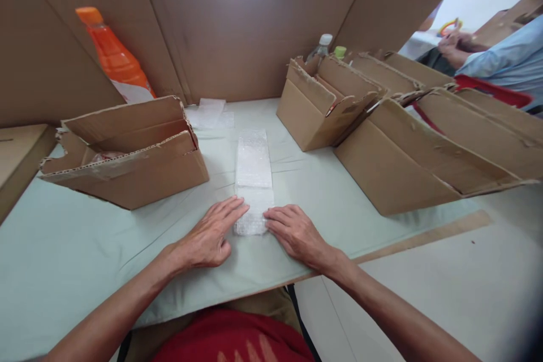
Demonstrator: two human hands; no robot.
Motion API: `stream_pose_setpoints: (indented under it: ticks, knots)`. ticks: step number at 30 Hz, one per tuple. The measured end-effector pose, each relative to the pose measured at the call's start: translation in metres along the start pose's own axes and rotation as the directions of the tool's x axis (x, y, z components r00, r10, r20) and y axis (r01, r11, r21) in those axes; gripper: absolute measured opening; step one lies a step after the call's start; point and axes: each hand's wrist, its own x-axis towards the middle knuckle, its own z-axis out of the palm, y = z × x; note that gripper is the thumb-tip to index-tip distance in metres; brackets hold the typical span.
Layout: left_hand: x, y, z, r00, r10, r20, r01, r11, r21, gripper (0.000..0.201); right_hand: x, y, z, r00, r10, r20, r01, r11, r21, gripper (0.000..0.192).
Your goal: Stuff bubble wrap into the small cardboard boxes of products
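Note:
A long strip of bubble wrap (pixel 253 161) lies flat on the pale green table cover, running away from me. Its near end looks folded over into a second layer. My left hand (pixel 214 232) rests at the strip's left side, fingers stretched out and fingertips on its edge. On the right side, my right hand (pixel 297 235) lies palm down, its fingers extended and touching the wrap's edge. Neither hand grips anything that I can see.
An open cardboard box (pixel 136 172) stands at left, an orange bottle (pixel 121 62) behind it. More open boxes (pixel 407 164) stand at right, with bottles behind. Clear wrap pieces (pixel 212 114) lie at the back by a cardboard wall (pixel 263 28). Another person's hands (pixel 456 48) show at far right.

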Motion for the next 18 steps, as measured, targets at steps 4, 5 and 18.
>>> stream_pose_setpoints:
  ticks: [4, 5, 18]
  knots:
    - [-0.001, 0.002, 0.005, 0.994, 0.001, -0.109, -0.010, 0.996, -0.085, 0.088, 0.009, -0.002, -0.007, 0.980, 0.192, -0.060, -0.167, 0.943, 0.288, 0.022]
    - [0.001, 0.003, 0.007, 0.984, -0.036, -0.174, 0.015, 0.993, -0.120, 0.081, 0.011, -0.003, -0.011, 0.964, 0.262, -0.037, -0.233, 0.905, 0.356, 0.022]
    - [0.093, -0.022, 0.000, 0.803, -0.390, -0.451, 0.373, 0.919, -0.130, 0.049, 0.028, 0.011, -0.016, 0.918, 0.106, -0.383, -0.140, 0.988, -0.060, 0.028]
